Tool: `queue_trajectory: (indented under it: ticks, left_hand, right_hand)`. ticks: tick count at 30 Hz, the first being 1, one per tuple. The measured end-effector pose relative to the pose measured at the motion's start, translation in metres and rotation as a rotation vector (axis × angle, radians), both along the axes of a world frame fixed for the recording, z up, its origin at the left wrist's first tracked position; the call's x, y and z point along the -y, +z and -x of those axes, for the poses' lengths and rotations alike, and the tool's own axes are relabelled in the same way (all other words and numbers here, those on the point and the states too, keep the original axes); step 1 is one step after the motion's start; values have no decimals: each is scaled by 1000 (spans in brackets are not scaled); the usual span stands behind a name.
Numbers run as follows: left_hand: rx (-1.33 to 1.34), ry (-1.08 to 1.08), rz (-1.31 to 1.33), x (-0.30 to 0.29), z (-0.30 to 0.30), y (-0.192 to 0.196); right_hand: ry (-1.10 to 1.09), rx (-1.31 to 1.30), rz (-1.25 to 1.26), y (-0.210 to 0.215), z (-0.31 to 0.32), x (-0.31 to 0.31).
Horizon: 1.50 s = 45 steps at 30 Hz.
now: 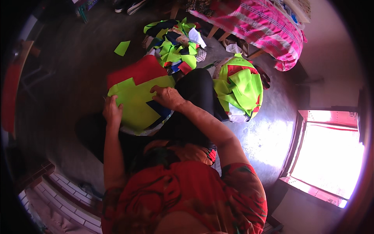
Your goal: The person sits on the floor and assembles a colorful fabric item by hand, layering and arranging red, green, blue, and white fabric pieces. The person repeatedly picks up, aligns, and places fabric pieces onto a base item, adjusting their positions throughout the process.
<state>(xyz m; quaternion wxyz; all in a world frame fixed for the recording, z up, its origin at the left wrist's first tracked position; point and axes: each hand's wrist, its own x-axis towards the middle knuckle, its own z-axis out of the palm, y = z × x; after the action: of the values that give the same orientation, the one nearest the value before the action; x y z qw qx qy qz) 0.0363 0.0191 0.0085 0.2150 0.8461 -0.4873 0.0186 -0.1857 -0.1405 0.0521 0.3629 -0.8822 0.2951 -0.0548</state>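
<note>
A lime-yellow fabric piece (134, 103) lies spread over my lap, with a red fabric piece (142, 72) at its far edge. My left hand (112, 112) grips the lime piece at its left edge, thumb on top. On the right side, my right hand (168, 97) bends over the same piece, its fingertips closed on the cloth. A dark blue piece (159, 111) shows just below my right wrist. Pale material peeks out under the near edge; what supports the stack is mostly hidden.
A heap of mixed scraps (175, 46) lies on the floor ahead. Right of my knee stands a rounded bundle of lime and red cloth (239, 85). One lime scrap (122, 48) lies apart at far left. Pink checked cloth (253, 23) drapes over furniture; a bright window (327, 156) is at right.
</note>
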Motion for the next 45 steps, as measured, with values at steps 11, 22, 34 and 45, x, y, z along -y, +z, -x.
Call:
queue_trajectory:
  ticks: [11, 22, 34, 45]
  left_hand:
    - [-407, -378, -276, -1, 32, -10]
    - [-437, -357, -337, 3, 30, -8]
    - [-471, -324, -373, 4, 30, -4]
    - [-492, -357, -306, 6, 27, -21]
  right_hand:
    - [-464, 158, 507, 127, 111, 58]
    - [-574, -411, 494, 110, 189, 91]
    - [-788, -72, 751, 130, 219, 113]
    - [-703, 333, 368, 188, 174, 108]
